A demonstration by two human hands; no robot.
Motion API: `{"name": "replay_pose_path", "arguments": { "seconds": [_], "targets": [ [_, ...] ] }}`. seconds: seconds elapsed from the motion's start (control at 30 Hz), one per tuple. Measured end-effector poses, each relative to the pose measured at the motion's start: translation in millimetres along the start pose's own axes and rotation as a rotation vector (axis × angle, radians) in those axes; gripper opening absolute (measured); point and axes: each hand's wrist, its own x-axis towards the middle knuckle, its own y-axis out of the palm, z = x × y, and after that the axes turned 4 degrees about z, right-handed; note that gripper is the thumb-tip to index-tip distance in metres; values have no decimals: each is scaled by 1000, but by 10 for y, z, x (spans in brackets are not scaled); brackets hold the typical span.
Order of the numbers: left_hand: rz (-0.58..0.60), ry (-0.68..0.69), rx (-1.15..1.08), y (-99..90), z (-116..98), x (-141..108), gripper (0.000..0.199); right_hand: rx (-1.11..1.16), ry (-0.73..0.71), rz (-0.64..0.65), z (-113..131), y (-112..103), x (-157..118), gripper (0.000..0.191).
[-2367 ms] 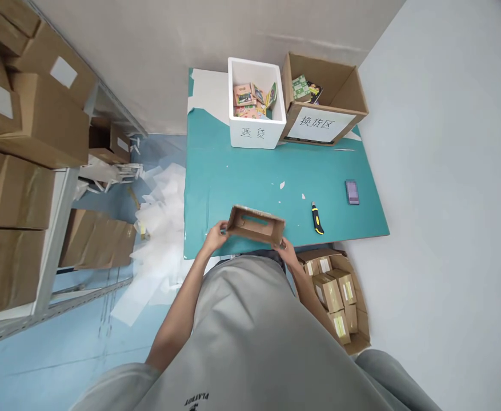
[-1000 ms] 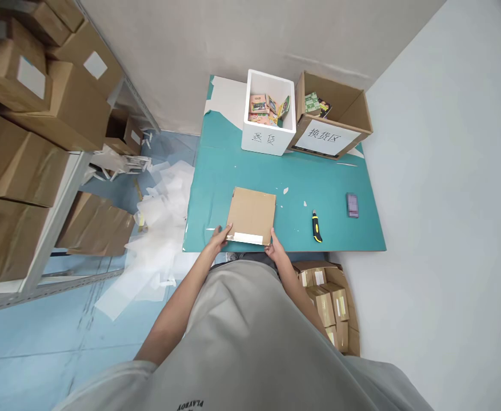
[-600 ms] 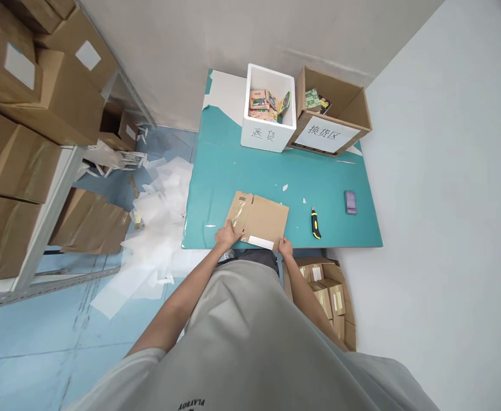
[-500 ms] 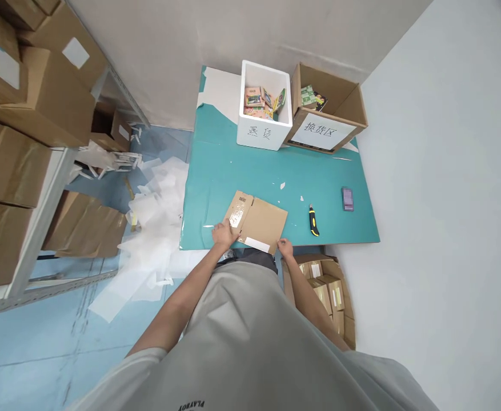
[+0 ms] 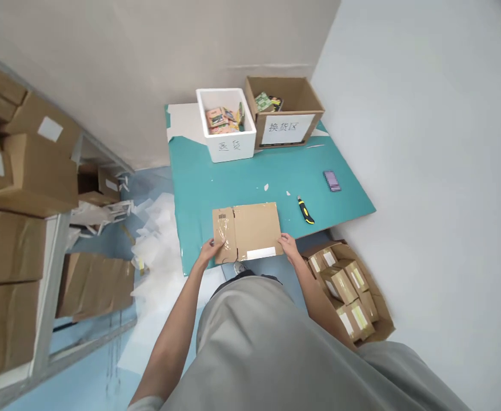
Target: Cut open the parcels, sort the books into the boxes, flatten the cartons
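A flattened cardboard box [image 5: 256, 228] with clear tape on its left flap and a white label along its near edge is held between my two hands, over the front edge of the teal table [image 5: 199, 188]. My left hand [image 5: 211, 250] grips the left flap, thumb on top. At the opposite side, my right hand [image 5: 288, 245] pinches the lower right edge. A black and yellow utility knife [image 5: 305, 211] lies to the right of the cardboard, touched by neither hand.
At the back stand a white foam box [image 5: 232, 147] and an open carton [image 5: 287, 130], both holding small packets. A phone [image 5: 331, 181] lies at right. A large carton of small boxes [image 5: 348, 285] is below. Shelving with cartons [image 5: 40, 171] and white sheets [image 5: 160, 245] are at left.
The flattened box has turned to lie nearly square to me, and both hands have moved with it. My view has turned, showing more of the carton below right.
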Motion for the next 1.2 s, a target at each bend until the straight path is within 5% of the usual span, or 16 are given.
{"name": "replay_pose_path", "arguments": {
  "seconds": [0.1, 0.2, 0.4, 0.63, 0.8, 0.97, 1.07, 1.2],
  "targets": [
    [192, 43, -14, 93, -87, -131, 77, 105, 12, -112, -117, -281, -361, 36],
    [387, 46, 32, 415, -173, -254, 72, 227, 30, -239, -439, -631, -941, 34],
    [695, -45, 260, 1462, -118, -673, 68, 521, 101, -580, -1459, -1098, -2472, 34],
    [968, -166, 493, 2610, 485, -1657, 53, 891, 128, -933, -2507, -1145, -4226, 42],
    [1135, -251, 628, 3406, 1009, -2388, 35, 1134, 126, -1105, -2924, -871, -5242, 46],
    [1331, -380, 758, 4000, 1628, -3113, 40, 1390, 33, -1061, -2965, -254, -5473, 52],
    [1420, -472, 875, 4063, 2057, -3489, 38, 1491, -25, -1302, -2964, 50, -5394, 41],
    [1479, -558, 1035, 3856, 2527, -3864, 38, 1568, -3, -1581, -3077, 400, -5502, 36]
  ]
}}
